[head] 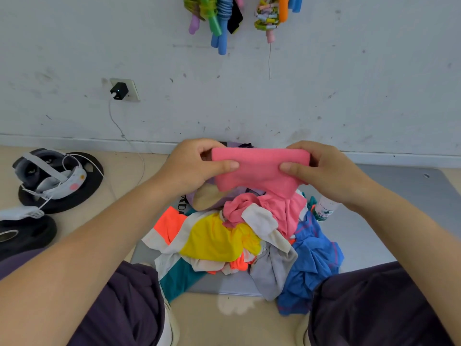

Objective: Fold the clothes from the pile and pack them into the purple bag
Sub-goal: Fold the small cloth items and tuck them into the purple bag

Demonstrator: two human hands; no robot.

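Observation:
I hold a folded pink garment (259,168) up in the air above the pile. My left hand (197,166) pinches its left end and my right hand (321,171) pinches its right end, thumbs on the front. Below lies the pile of clothes (239,240) on a grey mat: yellow, orange, white, teal, grey, blue and another pink piece. The purple bag (214,196) sits behind the pile by the wall, mostly hidden by my hands and the pink garment.
A clear water bottle (324,208) lies right of the pile. Black weight plates (59,186) with a headset and white cable sit on the floor at left. A charger (119,91) is plugged into the wall. Colourful skipping ropes (224,18) hang above. My knees frame the bottom.

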